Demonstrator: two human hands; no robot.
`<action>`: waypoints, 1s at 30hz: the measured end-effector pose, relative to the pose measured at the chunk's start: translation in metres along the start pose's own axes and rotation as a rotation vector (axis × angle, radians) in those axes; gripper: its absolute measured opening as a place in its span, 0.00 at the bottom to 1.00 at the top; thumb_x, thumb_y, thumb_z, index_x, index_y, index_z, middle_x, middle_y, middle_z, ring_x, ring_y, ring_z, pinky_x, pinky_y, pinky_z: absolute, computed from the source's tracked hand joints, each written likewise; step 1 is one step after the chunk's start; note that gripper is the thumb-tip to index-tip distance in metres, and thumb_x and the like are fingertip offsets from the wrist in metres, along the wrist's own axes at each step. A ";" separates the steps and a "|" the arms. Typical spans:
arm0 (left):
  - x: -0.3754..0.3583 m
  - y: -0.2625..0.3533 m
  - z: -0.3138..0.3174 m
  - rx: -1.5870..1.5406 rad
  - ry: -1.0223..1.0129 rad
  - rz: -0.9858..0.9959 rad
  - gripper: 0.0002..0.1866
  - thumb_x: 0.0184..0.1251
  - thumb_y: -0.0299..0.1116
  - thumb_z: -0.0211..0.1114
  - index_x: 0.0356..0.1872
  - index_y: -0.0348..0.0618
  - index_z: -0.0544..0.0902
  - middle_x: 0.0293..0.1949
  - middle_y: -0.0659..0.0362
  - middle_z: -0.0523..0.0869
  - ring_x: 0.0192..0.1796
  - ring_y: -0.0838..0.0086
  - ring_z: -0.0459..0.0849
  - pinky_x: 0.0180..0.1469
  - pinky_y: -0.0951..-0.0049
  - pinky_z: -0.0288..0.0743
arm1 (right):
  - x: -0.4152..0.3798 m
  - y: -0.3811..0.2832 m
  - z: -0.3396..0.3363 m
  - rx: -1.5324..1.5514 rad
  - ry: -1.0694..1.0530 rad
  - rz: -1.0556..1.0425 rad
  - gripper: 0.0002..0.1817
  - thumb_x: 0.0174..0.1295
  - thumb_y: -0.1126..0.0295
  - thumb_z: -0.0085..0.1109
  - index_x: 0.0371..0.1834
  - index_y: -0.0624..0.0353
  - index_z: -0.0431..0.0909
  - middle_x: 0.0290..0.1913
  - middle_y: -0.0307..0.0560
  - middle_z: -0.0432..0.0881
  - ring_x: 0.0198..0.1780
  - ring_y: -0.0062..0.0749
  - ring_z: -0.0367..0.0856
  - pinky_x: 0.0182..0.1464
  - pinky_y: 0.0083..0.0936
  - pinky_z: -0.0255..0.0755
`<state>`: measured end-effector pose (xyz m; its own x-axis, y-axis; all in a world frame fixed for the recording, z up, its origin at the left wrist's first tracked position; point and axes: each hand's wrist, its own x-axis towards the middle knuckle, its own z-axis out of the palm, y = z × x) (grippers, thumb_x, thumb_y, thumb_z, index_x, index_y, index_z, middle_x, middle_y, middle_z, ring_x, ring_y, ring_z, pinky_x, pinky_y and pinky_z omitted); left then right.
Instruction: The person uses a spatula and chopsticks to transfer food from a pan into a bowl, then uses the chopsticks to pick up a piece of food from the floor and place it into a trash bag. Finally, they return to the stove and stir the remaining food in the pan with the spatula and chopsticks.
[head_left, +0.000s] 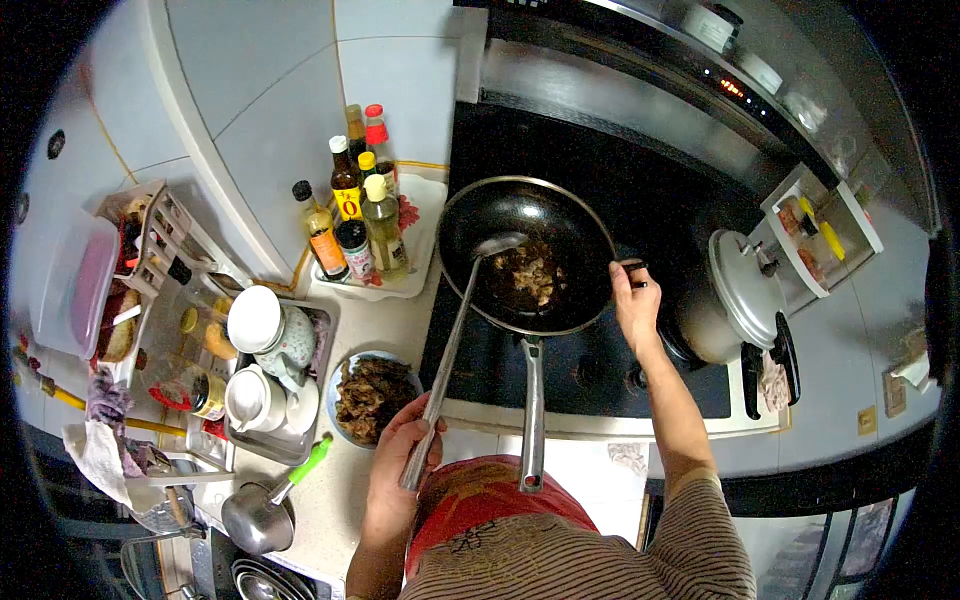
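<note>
A dark wok with a long metal handle sits on the black stove, browned food pieces in its bottom. My left hand is closed around the handle of a metal spatula, whose head rests inside the wok at the left of the food. Beside the wok's right rim, my right hand is closed, fingers pinched around a small black item whose kind I cannot tell. Left of the wok handle, a light blue plate holds a heap of dark browned pieces.
Several sauce bottles stand on a white tray behind the counter. A metal tray carries white crockery. A small saucepan with a green handle is at lower left. On the stove's right stands a pressure cooker.
</note>
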<state>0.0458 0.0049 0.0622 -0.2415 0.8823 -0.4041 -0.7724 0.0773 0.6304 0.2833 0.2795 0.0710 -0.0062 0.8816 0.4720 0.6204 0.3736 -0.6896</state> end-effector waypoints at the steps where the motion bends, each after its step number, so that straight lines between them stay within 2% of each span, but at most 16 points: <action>1: 0.001 0.000 0.000 0.054 0.025 0.020 0.25 0.56 0.27 0.50 0.57 0.32 0.65 0.30 0.53 0.77 0.17 0.78 0.71 0.17 0.81 0.64 | -0.002 -0.002 0.000 -0.071 -0.016 -0.015 0.17 0.57 0.57 0.57 0.29 0.63 0.76 0.20 0.48 0.77 0.22 0.28 0.73 0.28 0.27 0.67; 8: 0.010 -0.008 -0.015 0.243 0.043 0.108 0.25 0.56 0.26 0.51 0.58 0.34 0.63 0.31 0.53 0.77 0.17 0.78 0.70 0.17 0.81 0.64 | 0.020 -0.019 0.021 0.141 0.014 0.006 0.15 0.58 0.60 0.56 0.28 0.63 0.76 0.16 0.44 0.73 0.18 0.21 0.65 0.23 0.22 0.62; 11: 0.011 -0.009 -0.017 0.106 0.004 0.070 0.26 0.56 0.27 0.53 0.58 0.34 0.63 0.31 0.52 0.77 0.16 0.78 0.70 0.16 0.81 0.64 | 0.030 -0.012 0.049 0.035 0.075 -0.013 0.16 0.57 0.58 0.57 0.28 0.63 0.76 0.18 0.47 0.76 0.20 0.30 0.73 0.26 0.29 0.66; 12: 0.012 -0.009 -0.018 0.066 -0.009 0.060 0.26 0.56 0.27 0.53 0.58 0.34 0.62 0.31 0.52 0.77 0.16 0.78 0.70 0.16 0.81 0.64 | 0.032 -0.009 0.056 -0.024 0.064 0.032 0.18 0.56 0.57 0.57 0.28 0.64 0.76 0.20 0.51 0.78 0.22 0.37 0.76 0.29 0.32 0.68; 15: 0.012 -0.009 -0.021 -0.013 -0.022 0.038 0.26 0.56 0.28 0.54 0.58 0.35 0.62 0.31 0.52 0.77 0.16 0.78 0.70 0.16 0.81 0.65 | 0.044 0.000 0.076 0.225 0.136 0.102 0.18 0.55 0.57 0.57 0.27 0.65 0.76 0.21 0.53 0.78 0.23 0.39 0.76 0.30 0.32 0.68; 19: 0.013 -0.006 -0.016 -0.125 0.040 0.009 0.26 0.55 0.27 0.54 0.57 0.35 0.63 0.32 0.52 0.77 0.16 0.78 0.70 0.16 0.82 0.65 | 0.054 0.000 0.077 0.086 0.164 0.203 0.15 0.54 0.61 0.58 0.28 0.65 0.76 0.24 0.54 0.80 0.27 0.41 0.78 0.33 0.33 0.69; 20: 0.014 -0.007 -0.019 -0.130 0.044 0.005 0.25 0.56 0.27 0.53 0.57 0.35 0.63 0.32 0.52 0.77 0.16 0.77 0.70 0.16 0.82 0.65 | 0.057 -0.001 0.074 0.114 0.126 0.297 0.15 0.53 0.61 0.58 0.28 0.66 0.76 0.24 0.55 0.80 0.28 0.44 0.78 0.34 0.34 0.70; 21: 0.014 -0.007 -0.019 -0.118 0.044 0.001 0.25 0.56 0.27 0.53 0.57 0.35 0.63 0.32 0.52 0.77 0.16 0.77 0.70 0.16 0.82 0.65 | 0.061 0.014 0.080 0.078 0.192 0.210 0.15 0.53 0.61 0.57 0.26 0.66 0.76 0.22 0.55 0.79 0.25 0.44 0.78 0.33 0.34 0.70; 23: 0.013 -0.006 -0.019 -0.076 0.039 -0.007 0.25 0.56 0.26 0.52 0.57 0.35 0.63 0.32 0.52 0.77 0.15 0.77 0.70 0.16 0.82 0.65 | 0.067 0.033 0.085 -0.042 0.252 0.080 0.15 0.54 0.64 0.56 0.17 0.65 0.75 0.13 0.44 0.76 0.16 0.27 0.74 0.21 0.25 0.68; 26: 0.010 -0.006 -0.016 -0.153 -0.011 -0.009 0.25 0.56 0.25 0.51 0.57 0.35 0.63 0.31 0.52 0.78 0.15 0.76 0.70 0.16 0.81 0.65 | 0.065 0.026 0.075 -0.009 0.202 0.101 0.17 0.54 0.64 0.55 0.13 0.64 0.74 0.12 0.44 0.75 0.15 0.27 0.73 0.20 0.24 0.67; 30: 0.016 -0.010 -0.018 -0.261 0.002 0.005 0.24 0.56 0.24 0.50 0.57 0.35 0.64 0.30 0.51 0.78 0.15 0.75 0.71 0.16 0.81 0.66 | 0.064 0.021 0.064 0.097 0.155 0.191 0.15 0.55 0.63 0.55 0.17 0.64 0.74 0.12 0.44 0.75 0.13 0.24 0.71 0.17 0.22 0.63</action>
<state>0.0396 0.0098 0.0376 -0.2468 0.8816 -0.4023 -0.8964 -0.0500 0.4404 0.2457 0.3623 0.0522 0.2286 0.8866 0.4020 0.5209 0.2375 -0.8199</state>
